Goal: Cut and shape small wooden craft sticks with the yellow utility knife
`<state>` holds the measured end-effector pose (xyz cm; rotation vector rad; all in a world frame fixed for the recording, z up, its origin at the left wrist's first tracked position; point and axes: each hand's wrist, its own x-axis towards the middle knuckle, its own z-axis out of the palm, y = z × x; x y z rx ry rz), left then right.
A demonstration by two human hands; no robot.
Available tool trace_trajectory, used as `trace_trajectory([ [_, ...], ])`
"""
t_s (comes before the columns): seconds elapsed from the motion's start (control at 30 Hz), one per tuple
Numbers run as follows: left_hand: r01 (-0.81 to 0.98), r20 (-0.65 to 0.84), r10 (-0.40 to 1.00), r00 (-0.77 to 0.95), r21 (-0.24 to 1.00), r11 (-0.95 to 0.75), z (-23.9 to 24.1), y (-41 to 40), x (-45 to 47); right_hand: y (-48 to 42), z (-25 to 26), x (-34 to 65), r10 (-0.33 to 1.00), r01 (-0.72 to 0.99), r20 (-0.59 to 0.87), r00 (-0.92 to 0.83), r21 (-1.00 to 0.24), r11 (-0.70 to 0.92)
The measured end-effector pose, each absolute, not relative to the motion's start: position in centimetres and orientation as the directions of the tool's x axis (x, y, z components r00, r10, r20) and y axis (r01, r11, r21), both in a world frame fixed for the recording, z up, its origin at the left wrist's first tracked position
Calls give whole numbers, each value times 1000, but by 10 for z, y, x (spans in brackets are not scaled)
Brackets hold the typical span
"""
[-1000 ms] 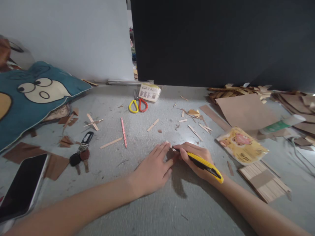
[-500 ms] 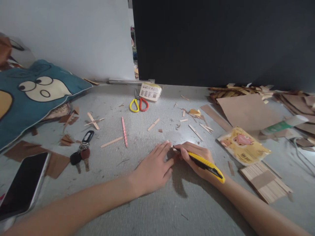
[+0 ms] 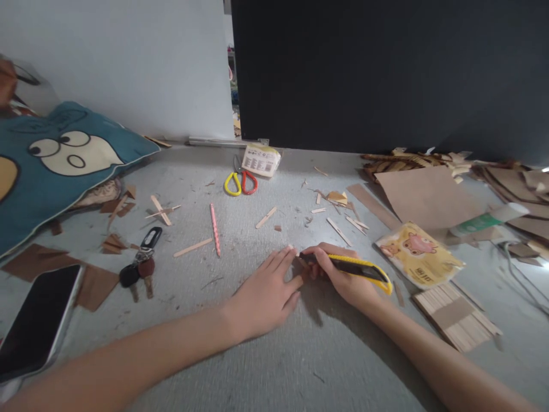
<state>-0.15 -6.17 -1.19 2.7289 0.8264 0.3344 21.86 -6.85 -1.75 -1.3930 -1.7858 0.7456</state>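
Right hand (image 3: pixel 343 281) grips a yellow utility knife (image 3: pixel 357 266), tip toward 9 o'clock. Left hand (image 3: pixel 266 293) lies flat, unclenched; anything beneath it is hidden.

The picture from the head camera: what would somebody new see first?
In the middle, the right hand grips a yellow knife, its tip beside the left hand, which lies flat on the grey surface. At far left lies a big blue cushion with cartoon eyes. Scissors with one yellow and one red handle sit further back.
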Motion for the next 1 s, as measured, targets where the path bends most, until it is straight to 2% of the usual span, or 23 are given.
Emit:
trace_trajectory([
  [0.2,518,136,562,816,262,-814,-13,-62,-1,-67,-27,215,998,320,54,-12,-946,55],
  [0.33,509,153,551,821,242,-826,-14,-61,-1,-64,-26,211,993,90,-108,53,-989,-113],
  [0.43,515,153,555,817,238,-823,-14,-61,-2,-63,-19,207,966,-53,-236,104,-971,-231],
  [0.53,518,152,561,814,248,-819,-14,-61,-2,-64,-12,204,946,-143,-296,134,-950,-277],
  [0.8,513,114,532,839,163,-843,-11,-61,1,-61,-11,202,907,-287,-396,143,-894,-345],
  [1.0,516,101,534,839,161,-841,-10,-62,2,-55,-10,205,850,-381,-511,128,-816,-434],
])
